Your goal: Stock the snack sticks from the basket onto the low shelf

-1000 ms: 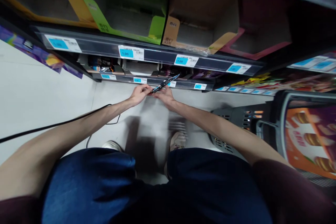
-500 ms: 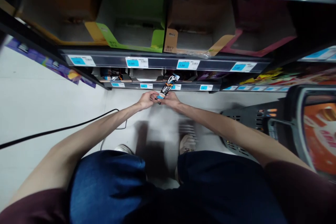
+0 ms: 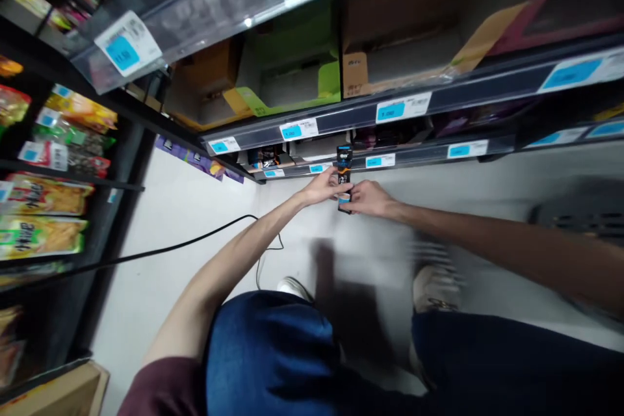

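Between my hands, in front of the lowest shelf, stands a slim black stick packet (image 3: pixel 344 175) with blue ends, an orange stripe and what looks like a cup printed near its lower end. My left hand (image 3: pixel 325 187) pinches its left side, with the thumb across the front. On the lower right, the fingers of my right hand (image 3: pixel 366 198) are closed on the same packet. Behind it, the low shelf holds open cartons, one with dark packets (image 3: pixel 268 157) inside. Price tags (image 3: pixel 380 161) line that shelf's front edge.
Above are a green display carton (image 3: pixel 287 88) and a brown one (image 3: pixel 409 58), under an overhanging shelf edge (image 3: pixel 205 26). Bagged snacks (image 3: pixel 43 234) fill a rack at left. A black cable (image 3: pixel 180 246) passes my left arm. A grey basket (image 3: pixel 575 218) sits on the floor at right.
My view has swung left, bringing the snack rack in and leaving most of the basket out. The packet has gone from slanted to upright, still in both hands.
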